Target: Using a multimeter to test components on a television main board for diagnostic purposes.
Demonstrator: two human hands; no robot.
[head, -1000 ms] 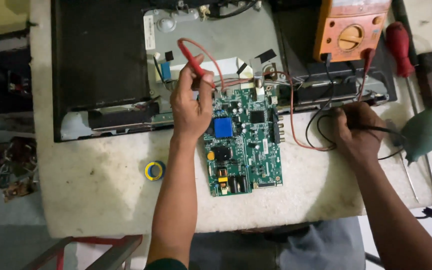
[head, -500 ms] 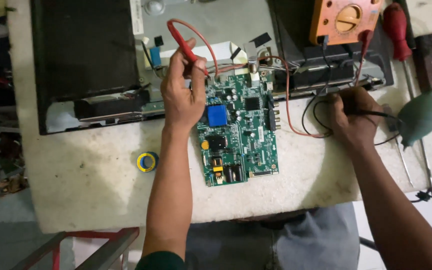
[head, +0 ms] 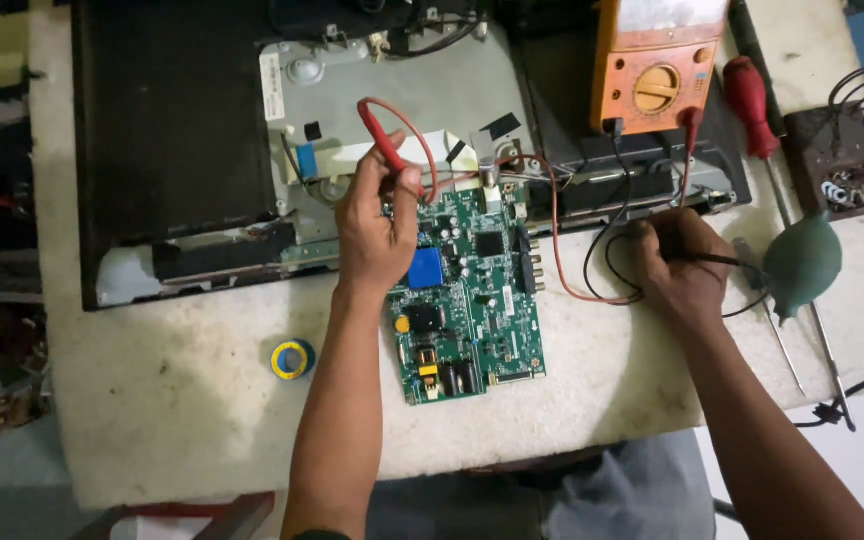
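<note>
A pale, scuffed worktable point(head: 152, 420) fills the view, with a dark floor and clutter off its left edge and a white tiled floor at the near right. At the far side lies an opened flat-screen set point(head: 172, 130), back panel exposed, and to its right an orange multimeter point(head: 657, 70). A red-handled screwdriver point(head: 752, 100), a green rubber blower bulb point(head: 802, 262) and a small roll of blue and yellow tape point(head: 293, 359) lie around.

The green circuit board point(head: 467, 290) lies flat near the middle of the table, just in front of the set. It looks light and stiff but fragile, best held by its bare edges, not by the components. The left hand point(head: 377, 230) rests over the board's far left corner, fingers pinching the red probe point(head: 384, 140), tip down. The right hand point(head: 682, 265), on the table to the board's right, is curled around the black probe point(head: 717, 260). Both leads are thin and springy, likely to snag
</note>
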